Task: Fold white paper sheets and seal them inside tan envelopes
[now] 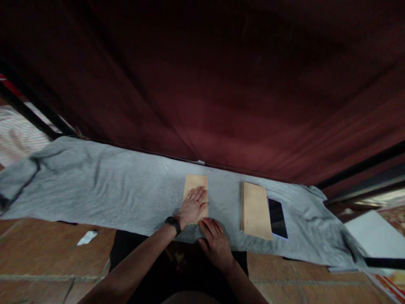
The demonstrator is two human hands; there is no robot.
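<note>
On grey cloth [110, 190], left hand [191, 205] flat on envelope [196, 183]

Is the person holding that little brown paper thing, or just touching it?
Just touching. The left hand lies flat on the envelope, pressing it on the grey cloth. The right hand touches its near edge. Nothing is gripped.

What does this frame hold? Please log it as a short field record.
surface: grey cloth spread on a tiled floor
left hand: flat on a tan envelope, black wristband
right hand: fingertips at the envelope's near edge
beside: envelope stack, apart to the right
phone: dark, alongside the stack's right edge
backdrop: dark red curtain
</note>
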